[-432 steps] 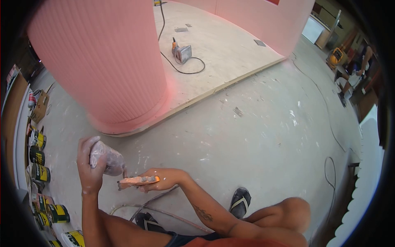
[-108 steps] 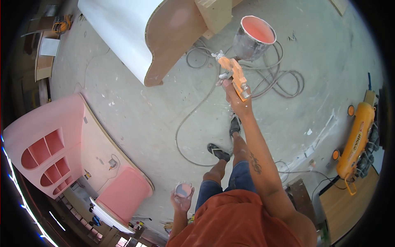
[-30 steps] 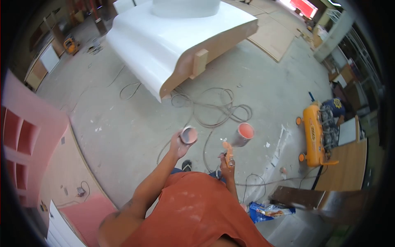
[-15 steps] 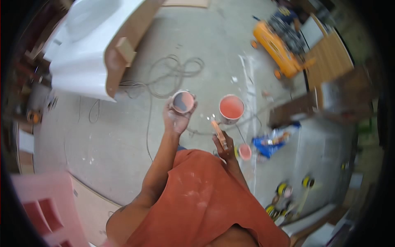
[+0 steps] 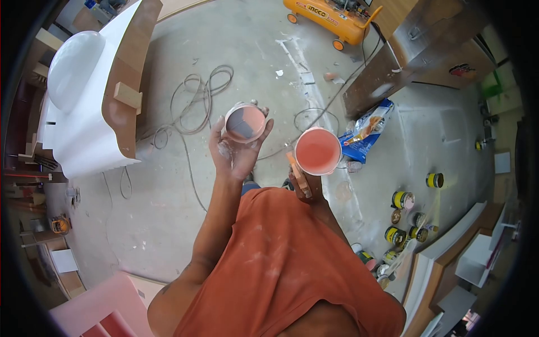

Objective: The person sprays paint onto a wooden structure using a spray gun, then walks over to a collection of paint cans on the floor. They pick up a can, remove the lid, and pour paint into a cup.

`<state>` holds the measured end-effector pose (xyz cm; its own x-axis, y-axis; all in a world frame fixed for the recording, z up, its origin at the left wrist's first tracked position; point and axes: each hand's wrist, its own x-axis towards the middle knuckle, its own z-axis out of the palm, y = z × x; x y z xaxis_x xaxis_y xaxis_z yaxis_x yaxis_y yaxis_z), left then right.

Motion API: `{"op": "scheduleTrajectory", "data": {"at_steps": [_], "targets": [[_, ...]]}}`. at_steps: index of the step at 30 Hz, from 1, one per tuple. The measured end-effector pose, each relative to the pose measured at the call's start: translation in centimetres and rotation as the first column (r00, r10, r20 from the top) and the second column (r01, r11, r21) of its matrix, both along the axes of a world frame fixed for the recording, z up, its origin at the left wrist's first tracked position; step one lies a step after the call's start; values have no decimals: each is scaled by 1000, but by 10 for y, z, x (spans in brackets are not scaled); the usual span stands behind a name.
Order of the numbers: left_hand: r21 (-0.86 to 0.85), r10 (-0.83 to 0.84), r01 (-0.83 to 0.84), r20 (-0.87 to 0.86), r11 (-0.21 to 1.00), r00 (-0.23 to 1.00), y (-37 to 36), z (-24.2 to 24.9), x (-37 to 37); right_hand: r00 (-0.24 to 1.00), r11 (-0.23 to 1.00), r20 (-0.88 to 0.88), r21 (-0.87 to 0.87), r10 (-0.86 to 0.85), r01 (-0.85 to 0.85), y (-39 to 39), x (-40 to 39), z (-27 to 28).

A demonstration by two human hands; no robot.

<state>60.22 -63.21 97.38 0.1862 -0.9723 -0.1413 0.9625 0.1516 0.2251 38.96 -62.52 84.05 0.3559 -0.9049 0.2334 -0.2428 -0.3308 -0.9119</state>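
Note:
My left hand (image 5: 238, 157) is closed around a small round cup (image 5: 246, 122). Its inside is part pink, part grey, and its open top faces me. Whitish dust or filler coats the fingers and palm. My right hand (image 5: 306, 190) has its fingers wrapped round a pale orange, stick-like tool (image 5: 298, 173), whose exact kind I cannot make out. A larger pink-filled bucket (image 5: 318, 150) with a white rim is right against that hand and partly covers it. The bucket appears held there, though the grip under it is hidden.
A hose (image 5: 193, 101) lies coiled on the concrete floor. White curved panel work (image 5: 84, 129) stands at left, an orange compressor (image 5: 331, 19) at the top. A brown cabinet (image 5: 387, 67), a blue bag (image 5: 365, 135) and several yellow-black tins (image 5: 402, 200) are at right.
My view has shifted, so floor things sit higher in the picture. The bucket has stayed near my right hand and looks larger and closer. The cup remains in my left hand.

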Motion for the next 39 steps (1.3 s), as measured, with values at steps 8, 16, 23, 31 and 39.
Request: {"op": "scheduleTrajectory", "data": {"at_steps": [8, 16, 23, 31, 39], "targets": [[-61, -118, 117, -21, 991, 993, -23, 10, -17, 994, 993, -40, -48, -106, 104, -10, -6, -2], [-92, -171, 170, -1, 981, 985, -38, 21, -15, 978, 976, -89, -120, -190, 179, -22, 4, -2], [-89, -210, 205, -45, 975, 977, -41, 22, -12, 955, 959, -145, -158, -259, 236, -11, -1, -4], [-19, -192, 192, -210, 981, 959, -39, 18, -6, 952, 956, -184, -212, -245, 205, -24, 19, -3], [140, -51, 94, -283, 986, 958, -27, -15, 17, 994, 950, -107, -310, 16, -48, -10, 25, -3]]}}
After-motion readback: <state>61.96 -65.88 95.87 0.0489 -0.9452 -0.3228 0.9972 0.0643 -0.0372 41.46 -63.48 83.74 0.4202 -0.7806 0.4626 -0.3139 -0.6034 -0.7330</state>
